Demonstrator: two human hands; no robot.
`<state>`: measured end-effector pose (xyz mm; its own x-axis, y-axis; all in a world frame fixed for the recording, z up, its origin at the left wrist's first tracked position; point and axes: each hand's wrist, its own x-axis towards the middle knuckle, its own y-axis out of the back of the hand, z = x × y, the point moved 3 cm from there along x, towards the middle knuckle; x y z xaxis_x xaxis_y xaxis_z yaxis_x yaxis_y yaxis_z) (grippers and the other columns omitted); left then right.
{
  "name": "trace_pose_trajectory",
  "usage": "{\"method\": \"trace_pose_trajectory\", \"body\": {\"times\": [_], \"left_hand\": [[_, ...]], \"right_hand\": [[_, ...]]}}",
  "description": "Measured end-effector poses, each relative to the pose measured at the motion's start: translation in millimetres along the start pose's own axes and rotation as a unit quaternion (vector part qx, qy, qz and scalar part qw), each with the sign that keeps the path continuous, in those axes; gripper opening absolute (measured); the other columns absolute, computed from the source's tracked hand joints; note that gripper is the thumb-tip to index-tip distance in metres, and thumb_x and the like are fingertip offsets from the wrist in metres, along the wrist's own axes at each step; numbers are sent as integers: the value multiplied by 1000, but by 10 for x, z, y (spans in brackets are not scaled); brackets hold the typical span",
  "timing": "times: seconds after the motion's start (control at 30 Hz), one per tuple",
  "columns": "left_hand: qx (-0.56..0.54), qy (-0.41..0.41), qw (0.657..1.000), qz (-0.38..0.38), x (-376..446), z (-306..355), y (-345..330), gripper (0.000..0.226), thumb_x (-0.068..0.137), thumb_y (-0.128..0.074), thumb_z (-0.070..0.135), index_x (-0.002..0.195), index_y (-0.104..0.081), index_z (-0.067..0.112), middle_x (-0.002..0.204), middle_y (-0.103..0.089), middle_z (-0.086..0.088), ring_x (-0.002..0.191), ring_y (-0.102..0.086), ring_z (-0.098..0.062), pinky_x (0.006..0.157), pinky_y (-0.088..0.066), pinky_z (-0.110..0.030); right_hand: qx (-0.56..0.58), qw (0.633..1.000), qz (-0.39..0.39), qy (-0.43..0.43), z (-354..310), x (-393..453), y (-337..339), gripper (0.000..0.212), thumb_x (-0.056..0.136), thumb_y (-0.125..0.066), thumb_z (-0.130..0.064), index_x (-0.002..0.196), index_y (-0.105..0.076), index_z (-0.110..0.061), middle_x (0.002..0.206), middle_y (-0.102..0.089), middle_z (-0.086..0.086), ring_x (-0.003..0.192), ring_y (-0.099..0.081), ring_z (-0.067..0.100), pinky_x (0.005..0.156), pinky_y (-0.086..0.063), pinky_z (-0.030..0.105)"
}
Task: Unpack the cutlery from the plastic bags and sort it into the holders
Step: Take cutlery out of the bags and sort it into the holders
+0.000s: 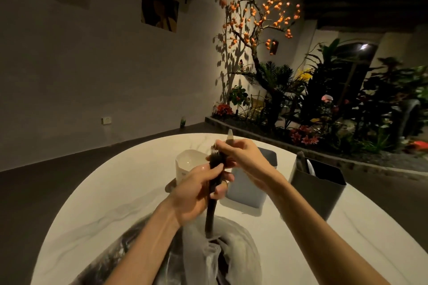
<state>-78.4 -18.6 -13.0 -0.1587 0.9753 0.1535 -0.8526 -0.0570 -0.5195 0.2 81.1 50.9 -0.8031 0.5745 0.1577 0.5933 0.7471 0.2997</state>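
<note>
Above the crumpled plastic bags point(222, 259), between both hands: a dark bundle of cutlery point(214, 183), held upright over the white table point(92, 203). Gripped round its middle by the left hand point(196, 192), fingers and thumb curled tight about the dark handles. Pinched at the top by the right hand point(245, 157), fingertips closed on one pale piece whose tip point(230, 137) pokes up just past the knuckles. Judged to be the step of drawing a single piece free of the bundle. Best done by keeping the lower grip firm so the rest stays bunched, and pulling straight up along the handles, not sideways, so nothing fans out or slips back toward the bags. Worth checking what kind of piece comes out before choosing a holder; from here too blurred to say knife, fork or spoon. Beyond the grip, three holders waiting: a white holder point(185, 164) just behind the left hand, a grey-blue holder point(247, 192) under the right wrist, a black holder point(317, 185) off to the right with a few pieces already standing in it. Bundle itself dark and slim below the lower grip, its bottom end hanging just over the bags; glints of metal near the top, details lost in the dim light.
</note>
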Motion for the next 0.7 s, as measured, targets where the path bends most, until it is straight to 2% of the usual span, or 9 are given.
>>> {"method": "trace_pose_trajectory", "body": {"times": [0.1, 0.17, 0.27, 0.33, 0.43, 0.47, 0.53, 0.6, 0.7], "left_hand": [[35, 14, 999, 6, -13, -145, -286, 33, 103, -50, 21, 131, -57, 4, 92, -71, -12, 66, -60, -14, 58, -50, -22], [47, 24, 999, 7, -24, -283, -476, 33, 105, -47, 22, 130, -60, 6, 104, -74, -14, 77, -69, -19, 66, -55, -26], [45, 35, 998, 7, -3, -523, -694, 34, 108, -41, 22, 131, -59, 5, 120, -72, -18, 108, -71, -32, 91, -57, -42], [23, 44, 998, 30, 28, -708, -746, 32, 108, -41, 20, 130, -57, 3, 119, -72, -20, 110, -70, -39, 95, -56, -49], [26, 82, 994, 64, 54, -968, -742, 31, 105, -48, 19, 128, -59, 3, 91, -73, -16, 86, -73, -35, 73, -61, -39], [34, 96, 993, 63, 61, -1050, -731, 33, 103, -51, 20, 129, -60, 3, 78, -66, -12, 70, -68, -27, 61, -56, -31], [30, 124, 991, 49, 94, -1187, -729, 36, 101, -53, 21, 132, -57, 2, 65, -44, -4, 51, -41, -12, 45, -34, -20], [17, 150, 988, 27, 120, -1273, -743, 34, 104, -49, 20, 130, -55, 0, 64, -33, 0, 50, -26, -8, 43, -23, -18], [10, 174, 985, -23, 82, -1309, -756, 26, 104, -49, 18, 122, -51, -1, 68, -36, -1, 52, -24, -7, 42, -24, -16]], "right_hand": [[44, 998, 49, -4, 44, -310, 249, 29, 103, -55, -31, 110, -70, -7, 94, -79, 3, 91, -75, 13, 73, -56, 20], [52, 994, 91, -16, 138, -492, 409, 32, 104, -53, -35, 109, -72, -10, 95, -78, 2, 91, -74, 13, 75, -56, 21], [96, 975, 203, -1, 307, -757, 678, 35, 107, -44, -34, 105, -71, -11, 91, -78, 4, 91, -75, 17, 79, -58, 26], [154, 943, 295, 16, 425, -946, 869, 35, 109, -38, -29, 104, -66, -8, 82, -77, 6, 83, -76, 19, 78, -61, 31], [162, 920, 357, -7, 635, -1178, 1020, 39, 109, -36, -30, 100, -65, -5, 65, -68, 5, 56, -66, 17, 55, -55, 22], [145, 924, 354, -27, 724, -1228, 1023, 41, 109, -37, -33, 100, -66, -5, 62, -61, 4, 52, -57, 14, 51, -48, 19], [115, 934, 334, -59, 909, -1281, 977, 38, 106, -43, -37, 100, -68, -9, 61, -51, 2, 54, -45, 10, 49, -38, 16], [102, 943, 306, -82, 1085, -1313, 891, 34, 100, -55, -43, 101, -69, -12, 64, -51, -1, 58, -44, 9, 50, -36, 16], [94, 964, 229, -97, 1174, -1341, 755, 37, 90, -69, -49, 94, -71, -13, 69, -65, -7, 61, -57, 3, 50, -38, 13]]}}
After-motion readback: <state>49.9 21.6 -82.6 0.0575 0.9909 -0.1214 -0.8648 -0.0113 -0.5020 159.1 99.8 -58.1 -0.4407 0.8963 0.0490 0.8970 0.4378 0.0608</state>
